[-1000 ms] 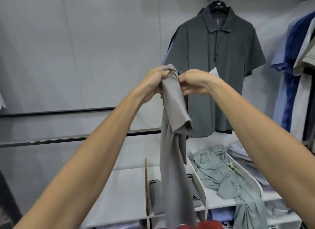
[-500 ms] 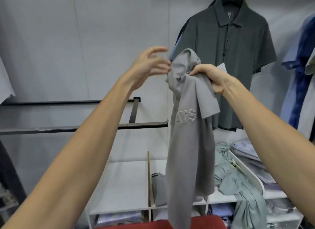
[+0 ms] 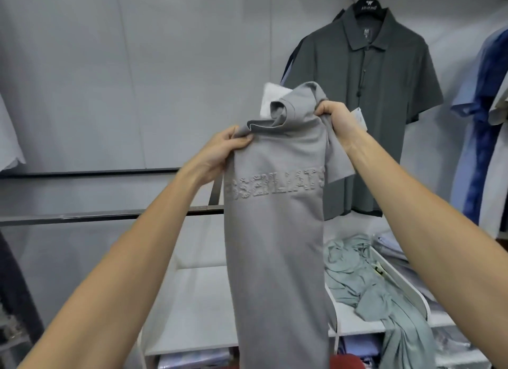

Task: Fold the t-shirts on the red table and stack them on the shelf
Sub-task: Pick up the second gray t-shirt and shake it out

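Both hands, left (image 3: 220, 151) & right (image 3: 336, 118), pinch the grey t-shirt (image 3: 275, 231) by its shoulders w/ fingers, hanging above the shelf (image 3: 198, 308), prob. to straighten before folding.

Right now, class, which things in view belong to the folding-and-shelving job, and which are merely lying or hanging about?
Part of the job:
- grey t-shirt, held up
- left hand and right hand, gripping its top
- white shelf
- red table, a sliver

Just about:
- dark polo on a hanger
- crumpled green garment
- metal rail
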